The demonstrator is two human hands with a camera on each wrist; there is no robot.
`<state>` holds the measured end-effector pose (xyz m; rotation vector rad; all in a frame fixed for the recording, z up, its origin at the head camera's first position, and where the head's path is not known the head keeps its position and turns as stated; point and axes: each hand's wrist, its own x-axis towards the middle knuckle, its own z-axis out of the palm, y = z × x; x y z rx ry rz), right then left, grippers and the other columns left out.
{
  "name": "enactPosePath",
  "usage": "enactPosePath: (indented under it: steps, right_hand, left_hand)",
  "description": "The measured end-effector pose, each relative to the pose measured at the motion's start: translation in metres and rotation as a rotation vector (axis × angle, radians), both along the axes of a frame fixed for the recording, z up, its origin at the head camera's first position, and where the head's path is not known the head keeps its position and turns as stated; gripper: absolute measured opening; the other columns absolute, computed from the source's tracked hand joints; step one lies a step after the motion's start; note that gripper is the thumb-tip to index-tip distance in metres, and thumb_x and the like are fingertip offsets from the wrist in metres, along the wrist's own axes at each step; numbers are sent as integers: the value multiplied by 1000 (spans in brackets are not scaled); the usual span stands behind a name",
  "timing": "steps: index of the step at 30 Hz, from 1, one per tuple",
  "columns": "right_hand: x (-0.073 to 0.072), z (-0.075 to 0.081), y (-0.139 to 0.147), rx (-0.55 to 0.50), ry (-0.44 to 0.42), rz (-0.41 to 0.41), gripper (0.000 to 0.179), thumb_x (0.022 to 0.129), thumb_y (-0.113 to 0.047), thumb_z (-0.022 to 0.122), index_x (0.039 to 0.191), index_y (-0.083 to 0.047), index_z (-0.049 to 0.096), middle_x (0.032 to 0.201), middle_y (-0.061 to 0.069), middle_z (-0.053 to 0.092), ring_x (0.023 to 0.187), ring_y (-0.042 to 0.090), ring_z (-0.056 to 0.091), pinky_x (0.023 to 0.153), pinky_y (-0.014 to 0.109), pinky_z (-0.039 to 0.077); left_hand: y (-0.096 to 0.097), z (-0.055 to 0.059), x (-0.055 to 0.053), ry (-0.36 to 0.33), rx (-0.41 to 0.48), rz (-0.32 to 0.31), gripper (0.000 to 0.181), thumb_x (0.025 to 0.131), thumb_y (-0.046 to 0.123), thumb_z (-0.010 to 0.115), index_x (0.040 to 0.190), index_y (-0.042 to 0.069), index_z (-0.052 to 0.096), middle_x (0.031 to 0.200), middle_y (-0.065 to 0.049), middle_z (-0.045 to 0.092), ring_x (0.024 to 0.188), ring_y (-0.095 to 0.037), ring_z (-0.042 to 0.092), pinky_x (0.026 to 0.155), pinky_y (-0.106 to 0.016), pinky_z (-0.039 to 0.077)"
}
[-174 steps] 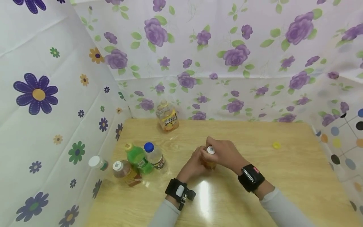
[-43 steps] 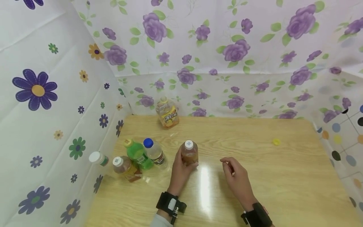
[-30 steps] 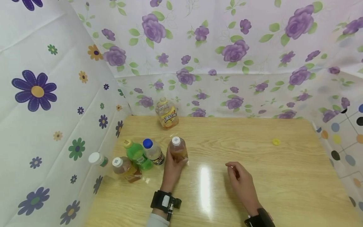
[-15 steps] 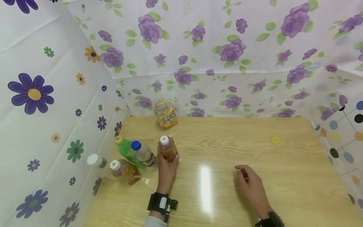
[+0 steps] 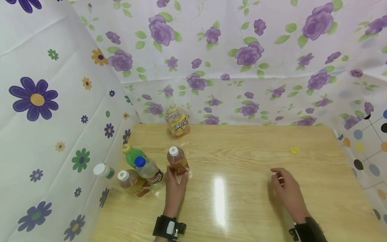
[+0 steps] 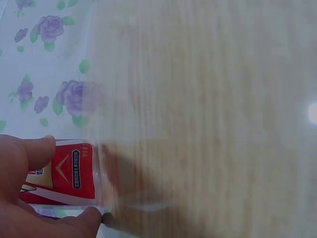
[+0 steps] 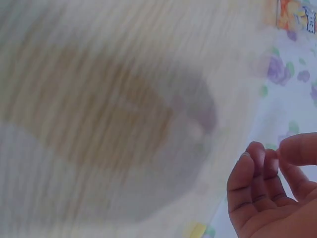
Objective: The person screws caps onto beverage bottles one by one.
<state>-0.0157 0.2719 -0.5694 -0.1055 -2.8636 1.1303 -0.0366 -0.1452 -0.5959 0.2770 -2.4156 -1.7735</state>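
A white-capped bottle of amber drink point(image 5: 177, 159) stands left of the table's middle. My left hand point(image 5: 175, 188) is at its lower part, thumb and fingers spread in a V on either side. In the left wrist view, the fingers overlap the bottle's red label point(image 6: 74, 173), and the thumb tip is just beside its edge. My right hand point(image 5: 288, 193) hovers over the right side of the table, fingers loosely curled and holding nothing. Left of the bottle stand a blue-capped clear bottle point(image 5: 149, 170), a green bottle point(image 5: 133, 155) and another white-capped amber bottle point(image 5: 133, 183).
A yellow-labelled bottle point(image 5: 177, 122) stands at the table's back edge. A small white-capped container point(image 5: 104, 170) is by the left sheet. A small yellow ring point(image 5: 294, 150) lies on the wooden table point(image 5: 242, 151) at right. Flowered sheets point(image 5: 211, 67) enclose the table.
Both hands were on the amber bottle at mid-table; then my left hand slid it left, nudging the blue-capped bottle, and has loosened and drawn back slightly. My right hand moved away right.
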Motion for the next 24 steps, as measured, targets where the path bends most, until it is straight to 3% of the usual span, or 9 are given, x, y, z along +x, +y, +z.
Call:
enactPosePath:
  steps: [3, 7, 10, 12, 15, 18, 21, 24]
  right_hand:
    - [-4, -1, 11, 5, 8, -6, 31, 112, -17, 51, 138, -2, 60, 111, 12, 62, 95, 25, 62, 70, 27, 52]
    - [-7, -1, 22, 10, 6, -16, 32, 112, -16, 52, 138, 0, 59, 112, 15, 62, 97, 29, 64, 68, 27, 52]
    - [-7, 0, 26, 8, -20, -23, 33, 112, -17, 51, 139, 0, 58, 114, 16, 62, 99, 32, 65, 67, 27, 51]
    - [-7, 1, 27, 2, -31, -21, 33, 112, -18, 51, 139, 0, 58, 114, 16, 62, 99, 32, 65, 68, 27, 52]
    - [-8, 1, 28, 0, -30, -14, 33, 112, -17, 51, 139, 0, 58, 114, 16, 61, 99, 32, 64, 68, 27, 51]
    - [-12, 0, 31, 19, -3, -15, 33, 111, -16, 52, 140, 1, 58, 114, 17, 61, 100, 32, 63, 70, 29, 51]
    - [-18, 1, 36, 27, 10, -21, 35, 111, -16, 51, 141, 2, 56, 117, 19, 60, 103, 34, 62, 75, 36, 50]
    - [-21, 2, 44, 6, -14, -23, 39, 112, -17, 50, 144, 4, 52, 122, 24, 56, 108, 40, 59, 80, 48, 51]
  left_hand:
    - [-1, 0, 4, 30, -3, 19, 77, 107, 20, 69, 159, -12, 23, 161, -36, 29, 149, -49, 35, 119, -57, 33]
    - [1, 4, 8, 30, -37, 81, 44, 105, 15, 70, 135, -6, 46, 134, -25, 50, 124, -38, 58, 103, -47, 52]
    - [5, 9, 12, 11, -79, 114, 26, 105, 13, 69, 115, -1, 49, 107, -15, 54, 95, -25, 58, 80, -36, 52]
    - [11, 12, 14, -13, -82, 115, 21, 106, 11, 68, 108, 1, 50, 95, -12, 54, 84, -21, 55, 71, -32, 48]
    - [23, 15, 17, -74, -66, 54, 16, 107, 13, 66, 105, 4, 53, 88, -7, 59, 77, -17, 57, 66, -30, 49]
    - [39, 16, 17, -130, -38, -68, 16, 109, 17, 63, 113, 3, 57, 95, -6, 66, 81, -17, 65, 69, -32, 56]
    - [53, 15, 11, -133, -10, -168, 25, 111, 17, 59, 127, -1, 55, 112, -12, 67, 96, -23, 70, 82, -38, 60]
    - [63, 15, 3, -117, 1, -201, 36, 112, 16, 56, 142, -2, 49, 133, -18, 59, 117, -31, 66, 97, -44, 56]
